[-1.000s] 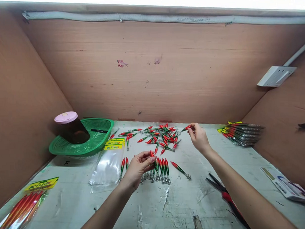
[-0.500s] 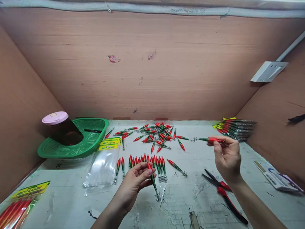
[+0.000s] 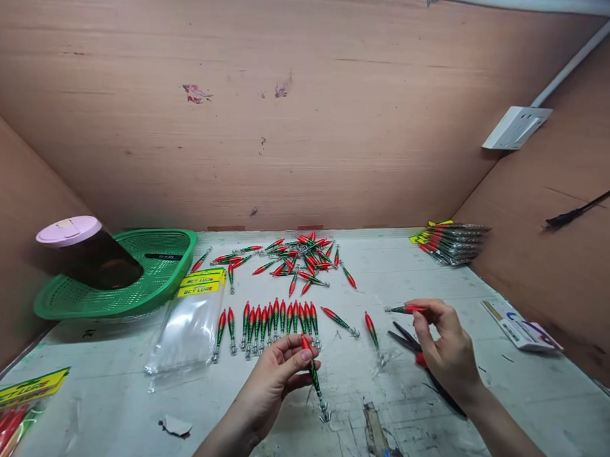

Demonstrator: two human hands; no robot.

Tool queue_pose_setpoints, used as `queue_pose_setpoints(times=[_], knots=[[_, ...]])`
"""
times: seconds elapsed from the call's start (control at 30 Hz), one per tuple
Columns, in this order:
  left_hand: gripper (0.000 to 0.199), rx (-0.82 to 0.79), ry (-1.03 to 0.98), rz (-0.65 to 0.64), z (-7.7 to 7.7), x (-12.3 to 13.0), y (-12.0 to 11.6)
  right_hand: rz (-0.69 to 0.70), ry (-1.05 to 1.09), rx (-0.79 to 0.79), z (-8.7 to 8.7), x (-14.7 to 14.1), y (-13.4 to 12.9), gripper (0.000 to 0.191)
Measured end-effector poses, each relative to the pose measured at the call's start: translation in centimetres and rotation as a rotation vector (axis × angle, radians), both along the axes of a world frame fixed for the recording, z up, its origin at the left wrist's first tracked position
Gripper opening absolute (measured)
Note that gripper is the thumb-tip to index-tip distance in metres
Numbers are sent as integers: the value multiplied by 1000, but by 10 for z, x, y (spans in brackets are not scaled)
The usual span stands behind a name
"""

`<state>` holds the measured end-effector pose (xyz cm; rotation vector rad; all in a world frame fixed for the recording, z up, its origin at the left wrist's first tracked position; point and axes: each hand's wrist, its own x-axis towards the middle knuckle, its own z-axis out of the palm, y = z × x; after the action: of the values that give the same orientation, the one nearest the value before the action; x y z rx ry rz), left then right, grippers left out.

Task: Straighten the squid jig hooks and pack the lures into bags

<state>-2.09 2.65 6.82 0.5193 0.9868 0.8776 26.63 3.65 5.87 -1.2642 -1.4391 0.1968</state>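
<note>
My left hand [image 3: 284, 369] pinches a red-and-green squid jig [image 3: 314, 375], its hook crown pointing down toward me. Over the right side of the table my right hand [image 3: 446, 343] grips a second squid jig [image 3: 402, 310] by its red end, hooks pointing left. Just beyond my left hand, several squid jigs [image 3: 277, 317] lie side by side in a row. Single jigs lie right of the row: one slanted [image 3: 341, 320], another [image 3: 371, 329] near the pliers. A loose pile of jigs [image 3: 311, 258] sits farther back. Red-handled pliers [image 3: 409, 341] lie partly hidden under my right hand.
At left stand a green basket [image 3: 186, 259] with a dark, pink-lidded cup [image 3: 98, 256] and clear yellow-topped bags [image 3: 188, 326]. A filled bag [image 3: 26, 411] lies front left. Packed jigs [image 3: 453, 243] and a white packet [image 3: 521, 324] are at right, near the side wall.
My right hand has come nearer with its jig, away from the pile. One jig that lay by the pile's right edge now lies near the pliers. My left hand still holds its jig.
</note>
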Motion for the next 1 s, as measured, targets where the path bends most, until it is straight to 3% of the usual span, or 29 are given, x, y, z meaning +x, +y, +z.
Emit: queue_pose_setpoints(times=[0.1, 0.3, 0.43, 0.7, 1.0], knots=[[42, -12, -6, -3, -1, 0, -3, 30, 175, -85, 6, -7, -8, 16], [39, -1, -30, -105, 5, 4, -7, 479, 503, -610, 19, -51, -19, 32], [36, 21, -47, -167, 12, 5, -10, 664, 645, -807, 25, -76, -23, 38], [31, 41, -98, -195, 22, 3, -16, 855, 854, -917, 33, -88, -28, 34], [32, 54, -110, -205, 24, 2, -19, 918, 955, -935, 32, -93, -31, 27]])
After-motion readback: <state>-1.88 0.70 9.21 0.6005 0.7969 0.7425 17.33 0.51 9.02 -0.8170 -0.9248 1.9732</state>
